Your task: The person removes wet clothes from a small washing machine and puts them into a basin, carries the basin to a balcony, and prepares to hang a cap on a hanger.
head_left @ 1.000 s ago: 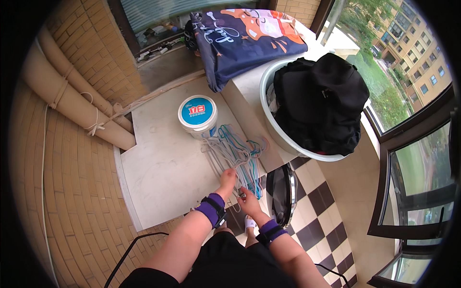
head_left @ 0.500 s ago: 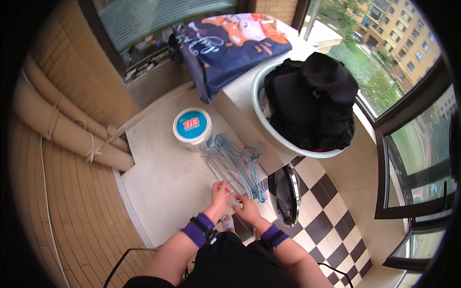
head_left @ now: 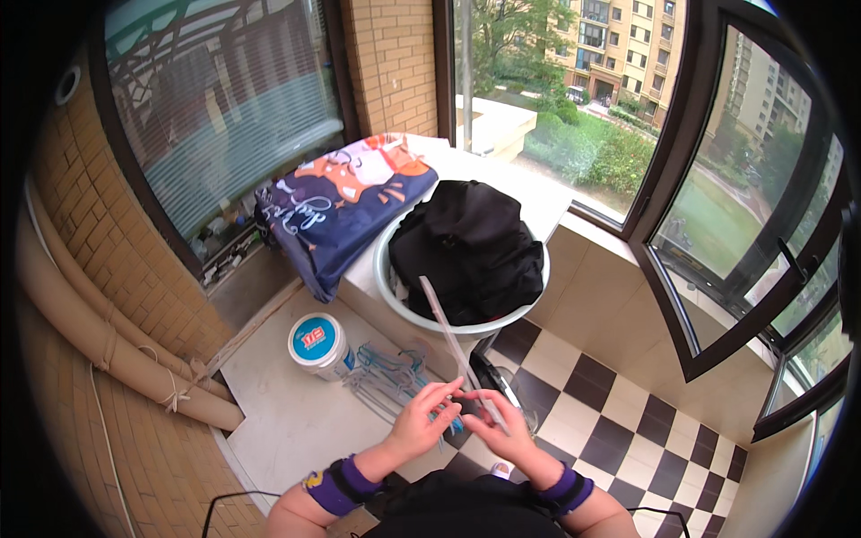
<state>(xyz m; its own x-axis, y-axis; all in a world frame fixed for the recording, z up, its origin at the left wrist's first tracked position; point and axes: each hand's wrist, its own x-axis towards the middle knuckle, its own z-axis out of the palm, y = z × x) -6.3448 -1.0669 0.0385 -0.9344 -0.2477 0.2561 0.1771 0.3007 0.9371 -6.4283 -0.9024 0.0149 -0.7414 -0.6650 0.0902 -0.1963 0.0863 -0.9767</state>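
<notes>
A slim pale grey clothes hanger (head_left: 443, 318), seen almost edge-on, slants up from between my hands toward the washbasin. My right hand (head_left: 504, 432) is closed around its lower part, the strip crossing over the fingers. At the hanger's side my left hand (head_left: 421, 421) has its fingers bent and fingertips against it. Several blue and grey hangers (head_left: 381, 377) lie in a pile just beyond my left hand. Past them stands the light basin (head_left: 384, 285), heaped with black clothing (head_left: 466, 247).
A white bucket with a blue lid (head_left: 317, 339) stands left of the hanger pile. A printed dark blue cloth (head_left: 332, 220) covers part of the white ledge. Pipes (head_left: 117, 336) run along the left brick wall. An open window sash (head_left: 717, 206) juts in at the right above the checkered floor (head_left: 610, 421).
My hands have lifted a hanger up from beside the pile, and it now points toward the basin. The view has tilted up and swung right, showing more window and floor.
</notes>
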